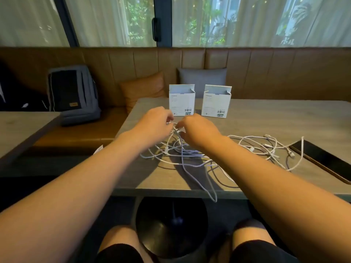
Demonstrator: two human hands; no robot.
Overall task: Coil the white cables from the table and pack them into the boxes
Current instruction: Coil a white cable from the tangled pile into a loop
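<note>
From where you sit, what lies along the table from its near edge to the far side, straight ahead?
Dangling cable loop → tangle of white cables → hands, left and right, pinching a cable → two open boxes → cushions on the bench behind.

A dark phone (322, 158) lies flat at the right edge of the grey wooden table (266, 114), its screen up and black. Behind the table runs a brown padded bench (247, 73) along the wall. On the bench stand 2 cushions, an orange cushion (142, 88) and a grey cushion (203, 78), side by side and touching. Further left on the seat a grey backpack (72, 93) leans against the backrest. Above the bench there are windows with thin curtains (247, 21), and green leaves show through them. A second table (20, 126) stands at the left.
</note>
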